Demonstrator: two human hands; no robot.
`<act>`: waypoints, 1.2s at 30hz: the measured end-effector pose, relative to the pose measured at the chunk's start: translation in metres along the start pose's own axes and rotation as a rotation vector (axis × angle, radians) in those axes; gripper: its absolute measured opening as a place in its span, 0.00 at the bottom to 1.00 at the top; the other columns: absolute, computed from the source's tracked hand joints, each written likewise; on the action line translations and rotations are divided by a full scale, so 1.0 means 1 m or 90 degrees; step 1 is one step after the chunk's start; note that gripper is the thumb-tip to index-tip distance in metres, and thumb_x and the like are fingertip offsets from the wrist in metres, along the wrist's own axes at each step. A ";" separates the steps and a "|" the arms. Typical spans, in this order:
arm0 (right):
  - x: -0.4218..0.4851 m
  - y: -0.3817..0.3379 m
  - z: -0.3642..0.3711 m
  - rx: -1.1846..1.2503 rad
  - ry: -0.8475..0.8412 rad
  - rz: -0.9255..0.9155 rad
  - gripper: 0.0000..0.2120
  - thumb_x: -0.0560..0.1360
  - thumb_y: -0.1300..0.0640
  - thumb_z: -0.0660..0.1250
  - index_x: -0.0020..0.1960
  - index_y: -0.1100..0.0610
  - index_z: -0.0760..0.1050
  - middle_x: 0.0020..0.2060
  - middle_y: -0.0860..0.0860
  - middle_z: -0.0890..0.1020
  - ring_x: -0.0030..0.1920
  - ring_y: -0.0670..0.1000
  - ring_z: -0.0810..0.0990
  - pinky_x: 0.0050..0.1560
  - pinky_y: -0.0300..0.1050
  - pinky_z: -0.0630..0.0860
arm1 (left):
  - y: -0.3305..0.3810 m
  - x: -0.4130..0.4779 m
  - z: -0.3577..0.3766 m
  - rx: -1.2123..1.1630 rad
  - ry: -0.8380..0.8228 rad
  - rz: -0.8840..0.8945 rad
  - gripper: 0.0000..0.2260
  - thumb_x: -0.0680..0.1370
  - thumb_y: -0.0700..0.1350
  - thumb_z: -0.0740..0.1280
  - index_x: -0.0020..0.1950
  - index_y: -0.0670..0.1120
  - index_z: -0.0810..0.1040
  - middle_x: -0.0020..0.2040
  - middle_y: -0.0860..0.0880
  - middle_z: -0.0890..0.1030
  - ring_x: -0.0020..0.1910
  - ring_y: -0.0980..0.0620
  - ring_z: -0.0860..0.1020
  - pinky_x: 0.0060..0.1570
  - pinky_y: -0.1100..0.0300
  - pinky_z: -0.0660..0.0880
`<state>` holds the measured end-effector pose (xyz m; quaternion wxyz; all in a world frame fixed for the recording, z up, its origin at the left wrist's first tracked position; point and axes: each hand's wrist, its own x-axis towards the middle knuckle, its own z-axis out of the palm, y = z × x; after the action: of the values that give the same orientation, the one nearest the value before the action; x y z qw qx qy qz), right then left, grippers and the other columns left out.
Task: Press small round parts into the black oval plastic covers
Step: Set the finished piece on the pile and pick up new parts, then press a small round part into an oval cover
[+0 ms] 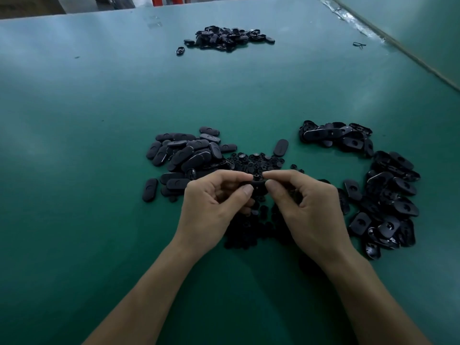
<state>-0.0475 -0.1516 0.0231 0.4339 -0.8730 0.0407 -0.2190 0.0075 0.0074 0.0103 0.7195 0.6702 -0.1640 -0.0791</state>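
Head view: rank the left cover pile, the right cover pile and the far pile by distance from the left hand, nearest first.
1. left cover pile, just beside the left hand.
2. right cover pile, beyond the right hand.
3. far pile, across the table.

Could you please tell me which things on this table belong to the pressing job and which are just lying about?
In the job: left hand and right hand, both pinching one cover; small round parts; left cover pile; right cover pile.
Lying about: far pile, untouched; black scrap; tape strip along the seam.
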 end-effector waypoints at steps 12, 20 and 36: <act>-0.005 0.002 0.004 -0.306 -0.064 0.075 0.20 0.78 0.49 0.67 0.68 0.53 0.76 0.53 0.52 0.77 0.55 0.54 0.72 0.58 0.49 0.69 | -0.005 0.005 -0.006 -0.079 0.029 -0.016 0.10 0.78 0.33 0.69 0.55 0.44 0.81 0.39 0.49 0.83 0.38 0.52 0.83 0.38 0.62 0.80; -0.003 0.002 0.006 -0.306 -0.061 0.084 0.08 0.78 0.52 0.68 0.55 0.51 0.83 0.48 0.51 0.77 0.53 0.53 0.72 0.54 0.47 0.70 | -0.003 0.003 -0.006 -0.089 0.021 -0.025 0.09 0.77 0.32 0.70 0.52 0.43 0.83 0.41 0.45 0.85 0.39 0.50 0.85 0.39 0.63 0.80; -0.002 0.001 0.007 -0.080 0.054 -0.003 0.04 0.81 0.58 0.66 0.49 0.56 0.79 0.38 0.44 0.80 0.38 0.43 0.78 0.41 0.31 0.71 | -0.001 0.001 -0.006 -0.029 -0.009 -0.025 0.12 0.76 0.39 0.73 0.58 0.49 0.84 0.38 0.52 0.83 0.35 0.55 0.81 0.39 0.61 0.80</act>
<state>-0.0465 -0.1464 0.0183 0.3759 -0.8884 0.0706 -0.2539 0.0108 0.0121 0.0094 0.7316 0.6563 -0.1542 -0.1013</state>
